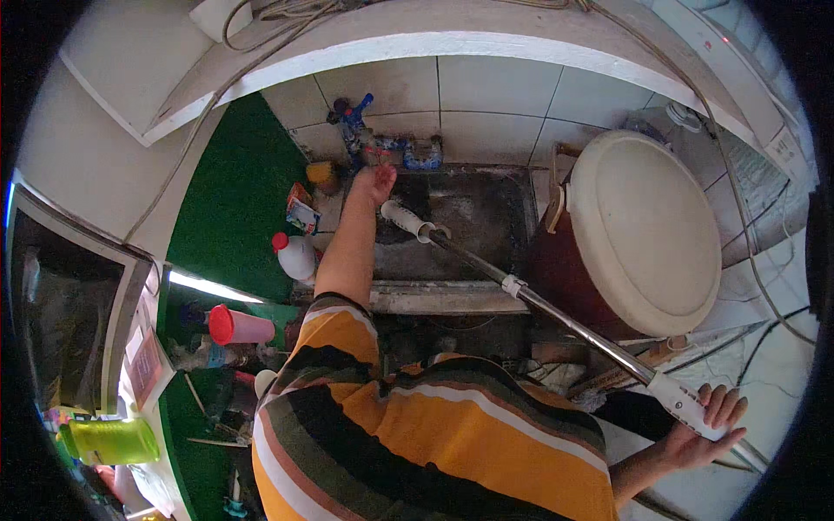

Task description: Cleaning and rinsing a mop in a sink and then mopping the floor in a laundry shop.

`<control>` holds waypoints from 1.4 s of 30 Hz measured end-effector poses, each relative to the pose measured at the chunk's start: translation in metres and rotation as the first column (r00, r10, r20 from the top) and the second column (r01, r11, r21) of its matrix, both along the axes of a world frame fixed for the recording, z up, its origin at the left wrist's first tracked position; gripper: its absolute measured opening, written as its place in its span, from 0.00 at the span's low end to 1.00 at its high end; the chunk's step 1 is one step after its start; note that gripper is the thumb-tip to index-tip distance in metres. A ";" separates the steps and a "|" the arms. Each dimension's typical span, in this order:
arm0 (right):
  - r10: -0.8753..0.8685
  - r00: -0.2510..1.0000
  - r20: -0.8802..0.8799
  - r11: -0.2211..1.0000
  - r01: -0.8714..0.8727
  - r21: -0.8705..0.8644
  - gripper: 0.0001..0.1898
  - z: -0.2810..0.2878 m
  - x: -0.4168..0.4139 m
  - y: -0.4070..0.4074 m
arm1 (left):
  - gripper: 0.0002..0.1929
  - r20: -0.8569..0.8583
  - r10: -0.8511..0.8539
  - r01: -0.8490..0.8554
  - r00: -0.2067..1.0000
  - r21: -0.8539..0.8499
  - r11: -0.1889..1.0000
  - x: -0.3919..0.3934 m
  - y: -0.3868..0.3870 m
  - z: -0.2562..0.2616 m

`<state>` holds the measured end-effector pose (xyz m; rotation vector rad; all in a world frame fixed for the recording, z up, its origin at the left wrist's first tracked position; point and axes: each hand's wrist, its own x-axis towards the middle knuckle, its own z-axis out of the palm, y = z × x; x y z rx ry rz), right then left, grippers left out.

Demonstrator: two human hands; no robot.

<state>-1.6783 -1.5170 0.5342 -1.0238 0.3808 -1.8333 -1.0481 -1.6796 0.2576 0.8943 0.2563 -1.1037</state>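
My left hand is stretched out over the back left of a dark, stained sink basin, just below a blue tap. Whether its fingers touch the tap's outlet cannot be told. At the lower right, my right hand is wrapped around the white plastic grip of a long metal pole. The pole slants up and left across the view. Its far white end lies over the basin, close to my left hand.
A large drum with a cream lid stands right of the basin. On the left are a white bottle with a red cap, a pink container with a red lid and a yellow-green jar. A white-edged shelf spans above, with cables.
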 end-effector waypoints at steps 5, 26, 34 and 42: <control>0.038 0.999 0.012 0.999 -0.038 -0.009 0.14 0.000 -0.001 -0.001 | 0.12 -0.017 0.048 -0.050 0.999 -0.118 0.992 0.015 -0.005 -0.013; 0.064 0.997 0.039 0.998 -0.064 -0.017 0.15 -0.002 -0.004 -0.004 | 0.10 0.145 -0.308 0.310 0.940 0.011 0.951 0.032 0.019 -0.032; 0.051 0.998 0.032 0.999 -0.051 -0.004 0.15 -0.003 -0.005 -0.006 | 0.11 0.452 -0.706 0.238 0.546 0.724 0.647 0.026 0.035 -0.035; 0.035 0.999 0.018 0.999 -0.035 -0.012 0.15 -0.003 -0.004 -0.007 | 0.13 0.965 -0.255 -0.731 -0.058 0.133 0.669 -0.018 0.051 0.073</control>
